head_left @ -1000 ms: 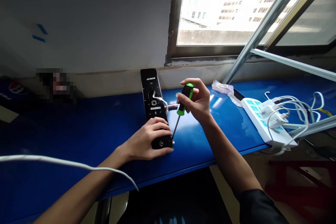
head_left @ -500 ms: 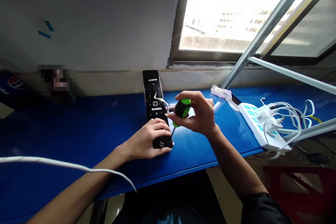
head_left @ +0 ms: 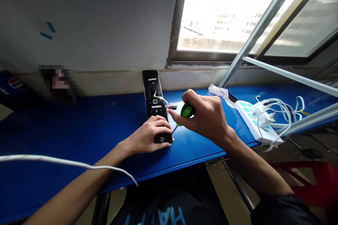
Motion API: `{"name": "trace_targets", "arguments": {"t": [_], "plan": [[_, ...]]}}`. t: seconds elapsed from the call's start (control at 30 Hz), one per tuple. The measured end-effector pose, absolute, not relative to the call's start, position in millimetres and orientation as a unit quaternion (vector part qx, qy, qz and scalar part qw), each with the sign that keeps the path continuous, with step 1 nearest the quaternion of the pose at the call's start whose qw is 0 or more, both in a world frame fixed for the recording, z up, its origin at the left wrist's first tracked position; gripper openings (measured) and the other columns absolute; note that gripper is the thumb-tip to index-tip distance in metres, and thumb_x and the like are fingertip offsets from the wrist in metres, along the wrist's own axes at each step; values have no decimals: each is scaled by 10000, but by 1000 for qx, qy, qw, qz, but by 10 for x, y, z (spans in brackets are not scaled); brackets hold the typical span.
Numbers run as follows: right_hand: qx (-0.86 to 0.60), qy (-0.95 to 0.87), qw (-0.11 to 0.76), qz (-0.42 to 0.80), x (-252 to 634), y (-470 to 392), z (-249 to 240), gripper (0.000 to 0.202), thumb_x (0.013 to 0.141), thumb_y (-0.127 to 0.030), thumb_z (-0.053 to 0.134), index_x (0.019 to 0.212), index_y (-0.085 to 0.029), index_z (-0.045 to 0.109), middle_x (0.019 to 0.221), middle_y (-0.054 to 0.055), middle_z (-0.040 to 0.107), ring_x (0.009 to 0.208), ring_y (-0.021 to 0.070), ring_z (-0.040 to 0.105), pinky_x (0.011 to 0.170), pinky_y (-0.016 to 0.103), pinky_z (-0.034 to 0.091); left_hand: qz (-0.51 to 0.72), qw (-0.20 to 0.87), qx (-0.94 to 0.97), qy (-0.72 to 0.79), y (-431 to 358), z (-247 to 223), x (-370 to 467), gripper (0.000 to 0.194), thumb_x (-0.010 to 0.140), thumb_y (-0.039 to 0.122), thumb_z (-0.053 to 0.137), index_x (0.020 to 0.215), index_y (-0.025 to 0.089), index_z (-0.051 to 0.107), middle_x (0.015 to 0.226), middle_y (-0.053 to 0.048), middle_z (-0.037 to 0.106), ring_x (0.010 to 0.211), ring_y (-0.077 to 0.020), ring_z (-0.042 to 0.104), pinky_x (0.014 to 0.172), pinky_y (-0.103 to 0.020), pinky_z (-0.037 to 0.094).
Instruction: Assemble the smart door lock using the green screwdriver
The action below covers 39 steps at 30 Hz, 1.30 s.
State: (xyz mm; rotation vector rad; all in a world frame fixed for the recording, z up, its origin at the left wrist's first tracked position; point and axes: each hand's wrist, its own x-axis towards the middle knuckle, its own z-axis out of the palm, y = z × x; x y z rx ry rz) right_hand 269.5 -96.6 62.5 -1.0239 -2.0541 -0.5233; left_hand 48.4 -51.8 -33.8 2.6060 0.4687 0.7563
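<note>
A long black panel (head_left: 150,81) with small fittings, a round socket and a white cable lies on the blue table, its far end near the wall. My left hand (head_left: 151,134) is wrapped over its near end, thumb and fingers on either side. In my right hand (head_left: 207,112) is a green-and-black screwdriver (head_left: 187,111), held by its handle and slanted down to the left. The screwdriver's tip meets the right edge of the panel's near end; whether it sits in a screw I cannot make out. A metal cylinder (head_left: 173,106) lies just right of the panel.
On the right of the blue table (head_left: 79,123) lies a white power strip (head_left: 253,123) with a tangle of white cables (head_left: 286,107). A clear plastic bag (head_left: 220,92) is behind it. Metal bars (head_left: 261,28) cross by the window. A white cable (head_left: 66,162) hangs across my left forearm.
My right hand has turned over and shifted right, tilting the screwdriver's handle further that way. My left hand stays on the panel. The view has turned slightly to the right.
</note>
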Motion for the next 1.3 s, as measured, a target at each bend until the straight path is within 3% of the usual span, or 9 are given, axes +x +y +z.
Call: {"name": "trace_targets", "arguments": {"t": [0.2,0.27,0.43,0.5,0.6,0.77,0.93,1.1,1.3], "plan": [[-281,-926,250,38,2782,-1108,852,78,996,-228,639,1058,-181,652,914,9,717,745,104,629,663,220,461,255,181,935,169,-512,-316,468,330,875,360,805,1166,219,736,1246,-90,708,1239,-290,582,1102,-467,488],[-278,-934,216,60,2800,-1131,929,159,993,-193,625,1147,-202,666,1075,30,731,842,118,654,713,234,470,256,182,934,170,-505,-303,459,348,866,365,816,1167,212,734,1254,-97,698,1242,-291,581,1102,-463,499],[-341,-905,254,-18,2813,-1118,922,243,1021,-362,606,928,-182,739,803,10,711,623,108,581,581,274,386,252,191,934,168,-473,-296,444,355,855,374,830,1165,226,741,1265,-91,699,1250,-292,587,1094,-463,523],[-320,-911,261,14,2827,-1113,908,203,995,-215,600,1150,-196,730,905,18,741,702,115,624,617,262,414,256,195,933,163,-462,-299,440,370,850,376,837,1174,225,739,1269,-94,703,1256,-291,592,1102,-468,524],[-305,-917,253,53,2844,-1103,922,558,870,-125,666,1416,-217,600,1077,35,752,836,140,661,680,254,461,260,206,930,161,-459,-291,437,372,842,363,847,1171,226,740,1253,-91,708,1243,-282,608,1115,-467,522],[-307,-912,269,41,2824,-999,930,210,993,-298,628,1115,-182,753,856,19,753,638,101,598,603,249,432,239,222,928,181,-464,-252,431,389,837,385,851,1186,246,750,1302,-86,691,1288,-293,590,1118,-459,526],[-287,-916,270,79,2808,-918,912,574,841,-105,648,1401,-217,604,1069,33,751,786,126,645,659,242,462,238,237,926,172,-444,-240,424,383,811,398,874,1145,240,773,1264,-86,723,1283,-295,608,1139,-468,510],[-303,-909,281,58,2819,-924,896,176,964,-275,666,1107,-207,742,802,-10,709,592,80,545,566,227,412,237,244,923,182,-443,-245,414,458,790,426,887,1199,254,773,1325,-106,702,1320,-317,594,1128,-477,521],[-312,-912,259,68,2810,-974,921,473,858,-143,672,1324,-219,653,1004,20,746,746,123,640,634,246,451,249,245,921,171,-449,-253,418,419,795,421,884,1165,255,780,1279,-91,726,1308,-306,602,1145,-472,507]]}}
